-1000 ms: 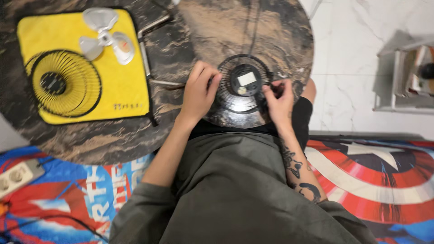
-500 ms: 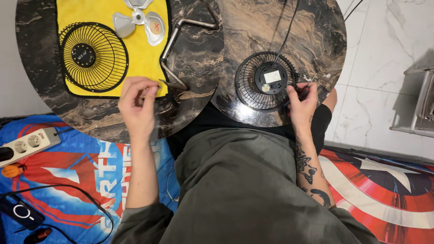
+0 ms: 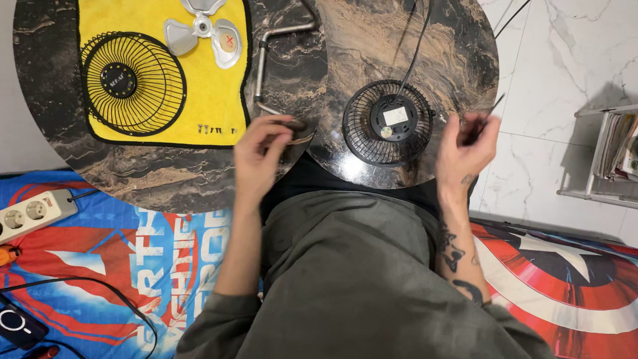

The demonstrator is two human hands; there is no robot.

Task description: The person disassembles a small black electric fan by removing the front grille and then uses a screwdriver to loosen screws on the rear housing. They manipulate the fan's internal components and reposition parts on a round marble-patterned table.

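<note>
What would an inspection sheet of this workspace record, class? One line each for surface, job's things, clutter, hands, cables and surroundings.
Surface: two dark marbled round tables, a yellow cloth on the left one.
Job's things: black fan body on the right table; front grille, grey blade and small screws on the cloth.
Clutter: bent metal bar.
Hands: left hand at the table edge on a small dark part; right hand holds a thin dark tool, blurred.
Cables: fan cord; power strip.
Surroundings: colourful rug, white marble floor.
</note>
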